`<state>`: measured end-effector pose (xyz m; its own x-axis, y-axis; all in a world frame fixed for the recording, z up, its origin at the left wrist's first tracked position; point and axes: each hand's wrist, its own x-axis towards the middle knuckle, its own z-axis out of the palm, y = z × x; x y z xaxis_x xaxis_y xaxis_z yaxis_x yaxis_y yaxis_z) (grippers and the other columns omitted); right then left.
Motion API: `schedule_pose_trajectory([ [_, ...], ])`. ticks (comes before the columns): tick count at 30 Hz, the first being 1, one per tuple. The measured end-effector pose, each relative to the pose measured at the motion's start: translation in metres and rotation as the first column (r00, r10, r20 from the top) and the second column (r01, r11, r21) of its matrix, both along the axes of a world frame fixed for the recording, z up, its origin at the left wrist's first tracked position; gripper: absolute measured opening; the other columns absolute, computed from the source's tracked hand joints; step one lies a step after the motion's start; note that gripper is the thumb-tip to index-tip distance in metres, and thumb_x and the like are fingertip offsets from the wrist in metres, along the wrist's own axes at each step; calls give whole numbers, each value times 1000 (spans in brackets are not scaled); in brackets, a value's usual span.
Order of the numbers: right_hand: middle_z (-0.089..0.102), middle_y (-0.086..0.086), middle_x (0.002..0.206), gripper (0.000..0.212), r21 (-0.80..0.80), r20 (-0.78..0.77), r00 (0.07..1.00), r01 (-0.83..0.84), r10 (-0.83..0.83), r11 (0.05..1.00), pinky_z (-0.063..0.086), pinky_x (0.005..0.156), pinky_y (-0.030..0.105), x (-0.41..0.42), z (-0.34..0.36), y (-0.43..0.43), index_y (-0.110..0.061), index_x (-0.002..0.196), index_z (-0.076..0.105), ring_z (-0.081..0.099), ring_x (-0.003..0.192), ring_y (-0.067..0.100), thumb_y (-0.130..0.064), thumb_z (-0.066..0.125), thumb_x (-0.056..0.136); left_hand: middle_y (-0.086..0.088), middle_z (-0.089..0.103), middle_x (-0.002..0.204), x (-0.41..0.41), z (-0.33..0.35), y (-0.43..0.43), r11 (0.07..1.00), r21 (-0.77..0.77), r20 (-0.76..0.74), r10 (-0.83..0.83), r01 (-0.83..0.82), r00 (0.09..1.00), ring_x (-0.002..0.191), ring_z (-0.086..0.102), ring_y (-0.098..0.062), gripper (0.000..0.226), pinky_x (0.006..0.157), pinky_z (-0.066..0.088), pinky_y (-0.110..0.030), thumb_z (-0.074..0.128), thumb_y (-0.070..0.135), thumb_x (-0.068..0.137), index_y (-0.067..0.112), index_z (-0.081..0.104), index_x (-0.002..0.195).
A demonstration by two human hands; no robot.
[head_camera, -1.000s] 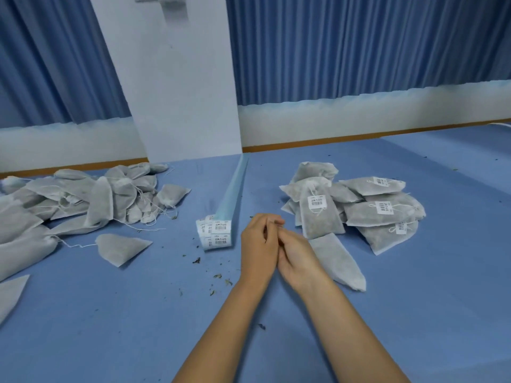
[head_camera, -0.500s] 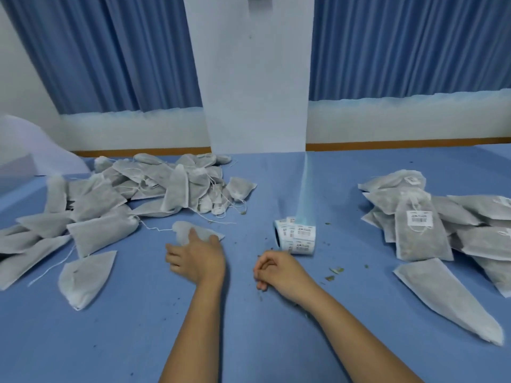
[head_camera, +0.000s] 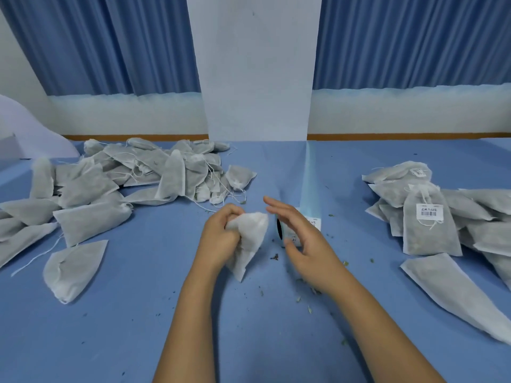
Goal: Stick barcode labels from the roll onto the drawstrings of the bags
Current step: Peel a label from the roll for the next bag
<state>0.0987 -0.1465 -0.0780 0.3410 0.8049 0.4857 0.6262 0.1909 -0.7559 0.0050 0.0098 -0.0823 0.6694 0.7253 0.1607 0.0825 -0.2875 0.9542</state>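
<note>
The person's left hand [head_camera: 219, 240] is clenched round a small white non-woven bag [head_camera: 251, 234]. Its fingers are curled into the bag's upper end, and the bag's pointed lower corner hangs down toward the blue-covered desk [head_camera: 110, 341]. The right hand [head_camera: 307, 244] holds nothing. Its fingers are spread and nearly straight, with the palm turned toward the bag and just beside it.

Right behind that hand stands the roll of white barcode labels [head_camera: 315, 223], mostly hidden by it. From here I can make out the dark core on its left and a printed label on its right, but not whether the thumb touches the roll. A pale blue backing strip [head_camera: 311, 175] runs from the roll across the desk to the white pillar [head_camera: 257, 78] at the far edge.

On the left of the desk lies a loose heap of grey-white bags [head_camera: 132, 175] with thin white strings trailing among them. One flat bag [head_camera: 74, 268] lies apart from that heap, nearer the front. On the right is a second heap of bags [head_camera: 392, 192]; the bag lying on top there carries a white barcode label [head_camera: 429, 210] beside its drawstring. A long flat bag [head_camera: 456, 294] lies in front of that heap. Small dark-green crumbs [head_camera: 275, 257] are scattered on the desk around the hands. Blue curtains [head_camera: 96, 45] hang on either side of the pillar.
</note>
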Motion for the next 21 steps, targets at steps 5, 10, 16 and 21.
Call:
schedule_pose_trajectory([
  [5, 55, -14, 124, 51, -73, 27, 991, 131, -129, 989, 38, 96, 12, 1, -3, -1, -28, 126, 50, 50, 113, -5, 6, 52, 88, 8, 40, 49, 2, 2, -17, 962, 91, -62, -253, 258, 965, 49, 37, -7, 23, 48, 29, -19, 36, 1, 51, 22, 46, 46],
  [10, 51, -16, 50, 14, -134, -55, 987, 142, -151, 981, 33, 53, 10, 2, -2, -7, -18, 84, 69, 42, 46, 3, -12, 58, 93, 13, 42, 51, 2, -5, -9, 974, 188, -60, -121, 130, 991, 59, 39, -3, 30, 61, 31, -25, 48, -7, 61, 20, 46, 48],
  [16, 48, -15, 54, 19, -48, -23, 973, 229, -231, 972, 32, 53, 17, 5, -1, -6, -20, 80, 68, 38, 50, 6, -16, 56, 94, 14, 59, 111, 1, -8, -15, 837, 545, 96, -13, -42, 995, 113, 46, -6, 42, 107, 27, -28, 45, 5, 74, 22, 65, 106],
  [21, 60, -11, 62, 26, -2, -25, 957, 291, -290, 957, 39, 56, 19, 4, -3, -4, -21, 77, 66, 50, 56, 7, -2, 54, 91, 10, 63, 79, 16, -11, -48, 888, 375, 109, -329, 268, 938, 68, 58, -2, 7, 66, 43, -17, 51, 38, 94, 43, 49, 98],
])
